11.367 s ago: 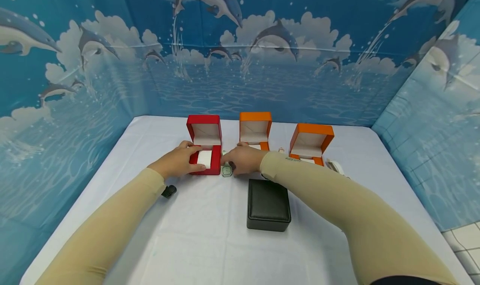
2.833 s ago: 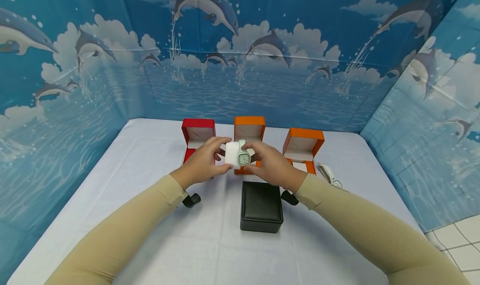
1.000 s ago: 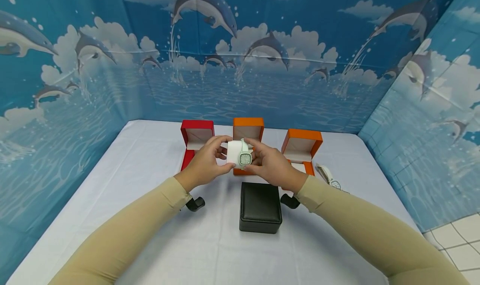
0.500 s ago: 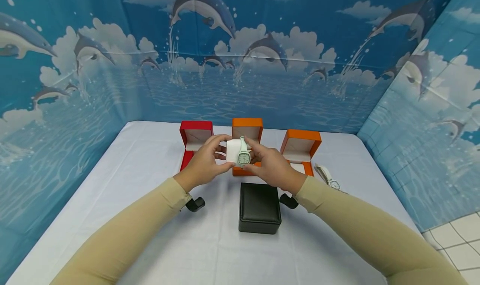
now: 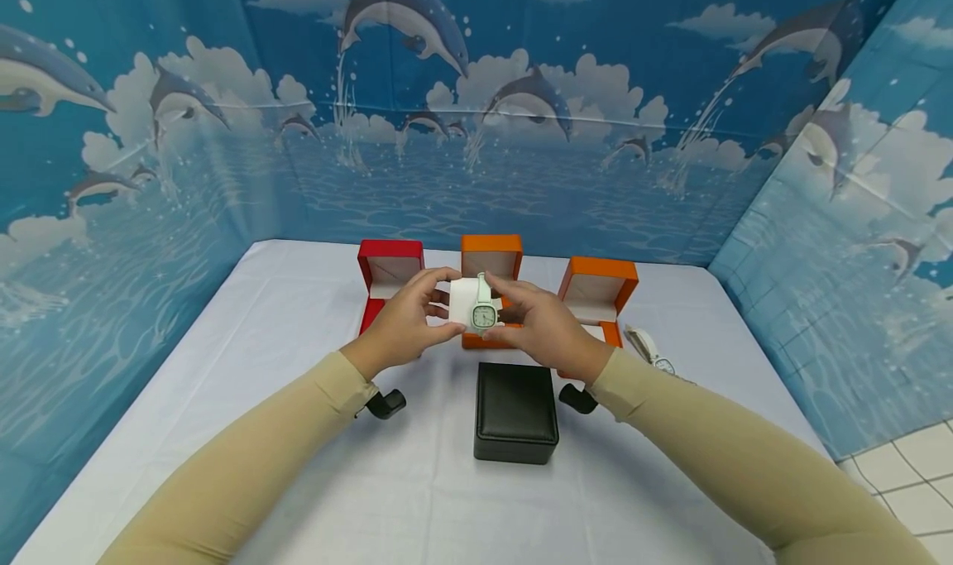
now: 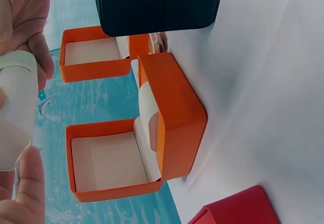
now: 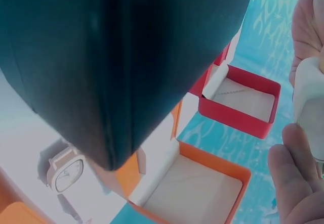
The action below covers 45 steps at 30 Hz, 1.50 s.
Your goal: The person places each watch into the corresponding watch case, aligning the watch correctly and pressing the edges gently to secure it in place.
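Observation:
Both hands hold a white watch cushion (image 5: 463, 300) above the table, in front of the middle orange box (image 5: 490, 257). A pale green watch (image 5: 484, 316) with a square face is wrapped round the cushion. My left hand (image 5: 428, 313) grips the cushion's left end between thumb and fingers. My right hand (image 5: 521, 313) pinches the watch on the cushion's right side. The left wrist view shows the cushion (image 6: 15, 107) at the frame's left edge with a thumb (image 6: 30, 183) under it. At the right edge of the right wrist view the cushion (image 7: 309, 102) sits above my fingers (image 7: 296, 183).
A row of open boxes stands at the back: a red box (image 5: 389, 269), the middle orange one and a second orange box (image 5: 599, 288). A shut black box (image 5: 516, 412) lies in front. Another watch (image 5: 653, 351) lies to the right on the white tablecloth (image 5: 298, 342).
Some eleven seconds ago both hands were down at the red box and the watch on the table; since then they hold cushion and watch up. Over the last second they barely shifted.

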{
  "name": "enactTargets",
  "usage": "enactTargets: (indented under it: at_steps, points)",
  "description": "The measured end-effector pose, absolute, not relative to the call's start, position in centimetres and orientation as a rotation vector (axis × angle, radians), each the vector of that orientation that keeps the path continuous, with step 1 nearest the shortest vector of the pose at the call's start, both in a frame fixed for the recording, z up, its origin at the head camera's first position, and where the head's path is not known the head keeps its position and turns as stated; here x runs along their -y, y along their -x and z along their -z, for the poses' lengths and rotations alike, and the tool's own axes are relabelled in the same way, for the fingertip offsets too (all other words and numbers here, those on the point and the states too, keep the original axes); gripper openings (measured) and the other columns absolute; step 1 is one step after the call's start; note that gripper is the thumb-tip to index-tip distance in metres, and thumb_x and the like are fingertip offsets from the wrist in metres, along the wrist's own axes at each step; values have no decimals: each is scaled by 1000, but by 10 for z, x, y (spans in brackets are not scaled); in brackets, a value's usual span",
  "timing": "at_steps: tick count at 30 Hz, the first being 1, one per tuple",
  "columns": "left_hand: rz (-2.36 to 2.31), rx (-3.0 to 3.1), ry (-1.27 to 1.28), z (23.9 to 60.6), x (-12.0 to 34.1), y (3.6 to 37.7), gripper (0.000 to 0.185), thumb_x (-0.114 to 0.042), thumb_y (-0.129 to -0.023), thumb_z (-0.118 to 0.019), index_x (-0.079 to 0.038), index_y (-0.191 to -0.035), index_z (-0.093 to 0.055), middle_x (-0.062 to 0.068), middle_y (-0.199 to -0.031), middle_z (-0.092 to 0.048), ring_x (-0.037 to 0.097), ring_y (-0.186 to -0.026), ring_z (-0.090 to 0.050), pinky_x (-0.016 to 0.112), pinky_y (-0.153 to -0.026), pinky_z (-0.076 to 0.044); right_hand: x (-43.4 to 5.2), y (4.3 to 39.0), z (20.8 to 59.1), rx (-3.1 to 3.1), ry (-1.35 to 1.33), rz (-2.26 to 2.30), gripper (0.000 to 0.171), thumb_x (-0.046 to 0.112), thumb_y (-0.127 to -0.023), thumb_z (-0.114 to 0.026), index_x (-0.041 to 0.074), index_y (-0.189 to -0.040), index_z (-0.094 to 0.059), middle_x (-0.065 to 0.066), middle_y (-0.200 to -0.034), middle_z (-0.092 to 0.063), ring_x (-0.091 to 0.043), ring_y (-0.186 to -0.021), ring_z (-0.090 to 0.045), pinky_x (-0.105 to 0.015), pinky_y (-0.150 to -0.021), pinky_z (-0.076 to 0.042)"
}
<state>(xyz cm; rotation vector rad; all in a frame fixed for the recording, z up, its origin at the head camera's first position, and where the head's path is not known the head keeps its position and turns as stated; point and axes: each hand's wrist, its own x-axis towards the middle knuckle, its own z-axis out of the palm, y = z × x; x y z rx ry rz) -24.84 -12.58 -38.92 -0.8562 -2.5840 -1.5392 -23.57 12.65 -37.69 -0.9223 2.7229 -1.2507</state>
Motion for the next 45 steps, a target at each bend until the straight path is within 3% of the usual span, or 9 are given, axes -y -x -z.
enactTargets:
  at_steps: [7, 15, 20, 24, 32, 35, 39, 45]
  points:
    - [1501, 2636, 912, 389, 127, 250, 71, -9, -90, -84, -10, -151, -47, 7, -149, -51, 29, -118, -64, 46, -102, -60, -128, 236, 378, -2702, 965, 1223, 87, 11, -90, -82, 13, -164, -36, -15, -160, -46, -31, -124, -71, -34, -98, -61]
    - [1555, 2625, 903, 386, 127, 252, 72, -8, -89, -85, -10, -150, -47, 8, -147, -51, 28, -117, -65, 48, -98, -61, -129, 238, 379, -2725, 995, 1212, 81, 12, -93, -80, 18, -163, -41, -12, -151, -57, -27, -118, -73, -37, -96, -62]
    - [1583, 2630, 856, 387, 126, 254, 69, -10, -90, -84, -10, -148, -48, 8, -146, -50, 27, -115, -65, 48, -97, -62, -128, 236, 378, -2790, 977, 1130, 81, 9, -94, -79, 15, -164, -39, -4, -113, -76, -20, -104, -76, -38, -91, -64]
    - [1587, 2629, 803, 388, 125, 252, 67, -10, -90, -84, -10, -147, -49, 8, -145, -51, 27, -114, -65, 44, -97, -62, -126, 235, 378, -2833, 945, 1066, 82, 11, -95, -78, 16, -165, -35, 2, -95, -77, -14, -88, -75, -38, -84, -64]
    - [1654, 2608, 764, 388, 122, 251, 66, -8, -89, -84, -10, -145, -49, 8, -143, -50, 28, -114, -65, 49, -99, -61, -125, 234, 380, -2868, 904, 985, 85, 15, -95, -79, 11, -165, -31, 2, -96, -78, -16, -86, -74, -37, -79, -63]
    - [1685, 2609, 757, 386, 122, 251, 66, -7, -89, -84, -11, -145, -49, 8, -144, -50, 29, -113, -66, 52, -100, -60, -125, 234, 379, -2870, 914, 964, 85, 16, -95, -79, 12, -165, -31, 2, -98, -77, -13, -75, -69, -33, -69, -60]
    - [1696, 2622, 747, 385, 122, 252, 69, -8, -89, -84, -9, -148, -48, 7, -145, -50, 29, -113, -66, 46, -97, -62, -124, 234, 380, -2884, 949, 913, 86, 14, -95, -79, 13, -165, -29, 0, -98, -74, -10, -60, -57, -28, -58, -53]
    - [1703, 2631, 760, 386, 123, 254, 73, -9, -90, -84, -8, -151, -45, 7, -147, -49, 27, -114, -65, 40, -96, -62, -124, 232, 376, -2917, 996, 899, 84, 13, -95, -79, 10, -164, -30, -1, -98, -74, -7, -56, -54, -26, -56, -52]
